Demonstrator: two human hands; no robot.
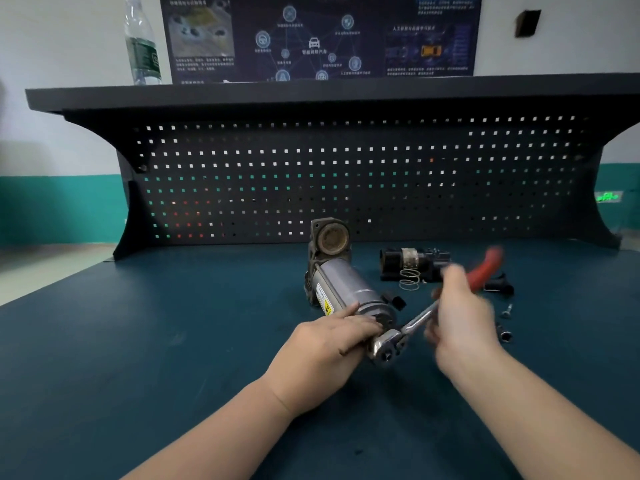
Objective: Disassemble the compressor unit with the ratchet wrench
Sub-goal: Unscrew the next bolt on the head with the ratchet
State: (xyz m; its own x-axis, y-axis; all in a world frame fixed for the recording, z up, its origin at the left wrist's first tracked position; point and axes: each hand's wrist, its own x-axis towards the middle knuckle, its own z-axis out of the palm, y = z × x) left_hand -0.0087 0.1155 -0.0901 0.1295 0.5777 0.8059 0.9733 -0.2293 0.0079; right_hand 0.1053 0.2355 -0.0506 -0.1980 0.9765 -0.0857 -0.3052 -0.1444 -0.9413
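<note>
A dark perforated pegboard (346, 174) with a shelf above it backs the dark blue-green desk (173, 341); a clear plastic water bottle (142, 43) stands on the shelf beside a dark wall poster (318, 36). On the desk lies the grey cylindrical compressor unit (341, 282), its rusty round port end pointing toward the pegboard. The left hand (325, 348) rests over the near end of the cylinder, its fingers (349, 315) curled round the housing. Just right of those fingers sits the chrome head of the red-handled ratchet wrench (415, 320), against the unit's near end. The right hand (464, 317), blurred, grips the wrench shaft, its fingers wrapped round it. Beyond the right fingers lie a black removed part (415, 265) and a wire coil spring (409, 279); to their right, a small bolt (506, 311) and a chrome socket (505, 336).
</note>
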